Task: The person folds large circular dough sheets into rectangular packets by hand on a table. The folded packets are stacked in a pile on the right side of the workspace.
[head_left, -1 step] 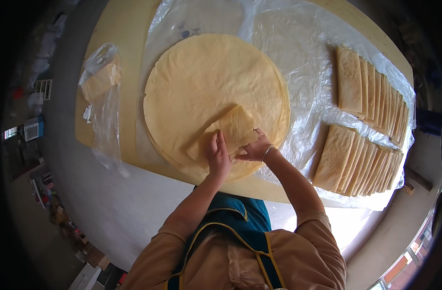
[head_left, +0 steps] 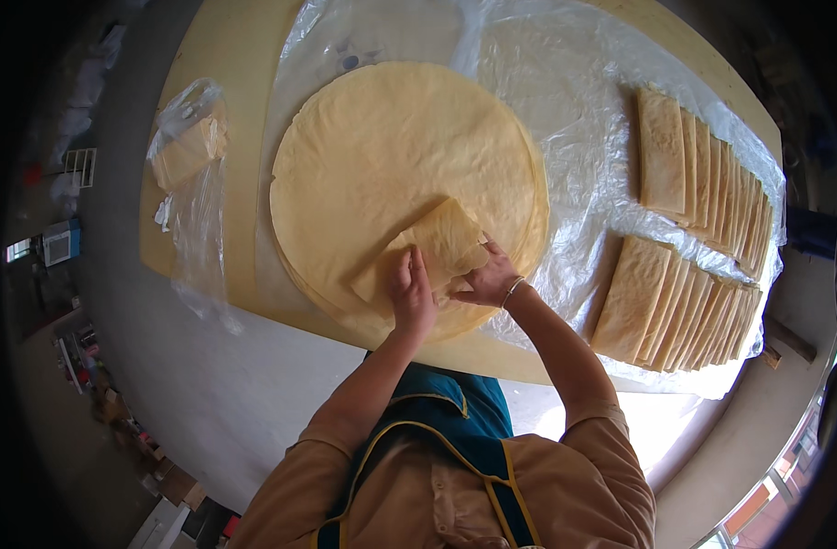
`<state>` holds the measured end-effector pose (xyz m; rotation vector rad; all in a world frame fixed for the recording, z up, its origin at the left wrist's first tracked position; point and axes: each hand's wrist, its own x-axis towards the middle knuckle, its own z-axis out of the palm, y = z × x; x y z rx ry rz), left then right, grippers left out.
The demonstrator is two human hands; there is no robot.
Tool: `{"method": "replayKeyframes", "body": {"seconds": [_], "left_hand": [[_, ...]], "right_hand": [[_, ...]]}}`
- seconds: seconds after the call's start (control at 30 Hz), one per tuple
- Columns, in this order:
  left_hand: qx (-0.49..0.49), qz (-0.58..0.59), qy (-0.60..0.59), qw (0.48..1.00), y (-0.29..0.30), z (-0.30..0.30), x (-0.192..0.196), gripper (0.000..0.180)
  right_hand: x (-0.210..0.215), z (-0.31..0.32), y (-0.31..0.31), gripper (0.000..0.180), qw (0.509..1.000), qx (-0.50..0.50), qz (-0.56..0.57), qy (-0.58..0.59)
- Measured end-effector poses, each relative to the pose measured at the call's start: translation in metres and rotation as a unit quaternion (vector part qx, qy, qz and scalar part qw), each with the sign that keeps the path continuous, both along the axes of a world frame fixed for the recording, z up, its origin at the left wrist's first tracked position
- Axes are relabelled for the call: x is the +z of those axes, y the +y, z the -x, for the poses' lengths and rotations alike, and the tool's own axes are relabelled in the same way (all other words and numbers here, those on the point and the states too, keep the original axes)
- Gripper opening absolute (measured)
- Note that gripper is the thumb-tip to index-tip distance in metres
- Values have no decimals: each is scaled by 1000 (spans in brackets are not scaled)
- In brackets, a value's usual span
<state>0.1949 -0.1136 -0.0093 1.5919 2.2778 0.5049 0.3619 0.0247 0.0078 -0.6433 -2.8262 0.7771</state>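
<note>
Nothing has shifted since the earlier frame. Left hand (head_left: 411, 295) and right hand (head_left: 485, 282) fingers pinch the folded sheet (head_left: 427, 249); next fold needs aligned edges.

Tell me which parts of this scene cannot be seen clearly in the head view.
- Folded sheet: its near edge is covered by the left hand and right hand.
- Round stack: the number of sheets is too fine to count.
- Plastic bag: its contents are blurred by the film.
- Floor items at left: dark and too small.
</note>
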Motion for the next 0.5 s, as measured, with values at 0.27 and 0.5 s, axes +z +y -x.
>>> {"method": "replayKeyframes", "body": {"seconds": [0.27,0.5], "left_hand": [[0,52,38,998,6,-6,9,91],[-112,-12,8,994,16,30,52,90]], "right_hand": [[37,10,-38,41,975,-185,-84,90],[-10,48,-25,54,982,-182,-44,-29]]}}
